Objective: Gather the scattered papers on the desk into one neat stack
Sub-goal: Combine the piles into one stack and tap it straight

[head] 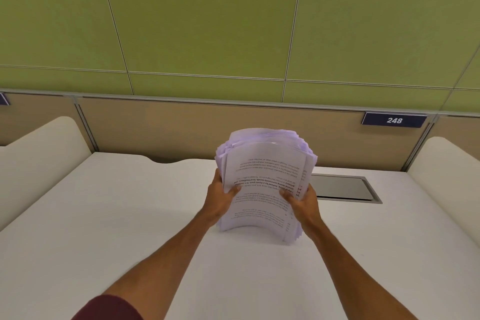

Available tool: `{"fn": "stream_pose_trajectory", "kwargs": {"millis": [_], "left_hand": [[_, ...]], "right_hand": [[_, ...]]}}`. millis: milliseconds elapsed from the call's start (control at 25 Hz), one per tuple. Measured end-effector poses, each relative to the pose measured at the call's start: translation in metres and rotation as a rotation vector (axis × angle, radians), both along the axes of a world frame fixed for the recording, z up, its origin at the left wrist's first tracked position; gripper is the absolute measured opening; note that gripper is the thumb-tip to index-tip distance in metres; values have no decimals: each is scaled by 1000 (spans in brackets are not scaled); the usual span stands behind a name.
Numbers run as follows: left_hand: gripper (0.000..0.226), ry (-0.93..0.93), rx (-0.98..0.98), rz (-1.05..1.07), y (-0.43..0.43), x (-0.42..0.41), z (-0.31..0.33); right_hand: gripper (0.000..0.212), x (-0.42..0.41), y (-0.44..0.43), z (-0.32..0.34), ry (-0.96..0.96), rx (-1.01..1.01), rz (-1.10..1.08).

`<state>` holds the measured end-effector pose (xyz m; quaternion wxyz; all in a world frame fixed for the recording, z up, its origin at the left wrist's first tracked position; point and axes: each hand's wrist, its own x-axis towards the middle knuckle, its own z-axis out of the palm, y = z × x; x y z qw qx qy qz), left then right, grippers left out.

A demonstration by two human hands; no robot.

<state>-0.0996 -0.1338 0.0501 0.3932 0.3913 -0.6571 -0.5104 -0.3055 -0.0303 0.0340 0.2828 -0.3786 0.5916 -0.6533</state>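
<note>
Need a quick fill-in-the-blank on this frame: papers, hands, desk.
1. The left hand and right hand grip the stack of papers by its ____ edges.
2. Print on its front sheet appears ____ to the camera.
3. The blue sign reads ____.
4. The metal plate in the desk lies ____ of the stack.
Missing: side; upside down; 248; right.

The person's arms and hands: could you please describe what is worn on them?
The left hand and right hand are bare: no gloves, rings or watch show. Both forearms are bare. A dark maroon sleeve shows on the left upper arm; none is visible on the right.
</note>
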Motion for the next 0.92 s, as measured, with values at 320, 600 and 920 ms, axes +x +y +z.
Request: {"fn": "stream_pose_trajectory", "kwargs": {"millis": [320, 600, 920], "left_hand": [[62, 139, 67, 46, 5, 3, -16], [56, 34, 18, 18, 21, 6, -31], [62, -55, 203, -97, 14, 14, -9]], "right_hand": [[46, 4, 8, -11, 73, 12, -91], [55, 5, 13, -22, 187, 70, -45], [53, -10, 21, 7, 127, 222, 205]]}}
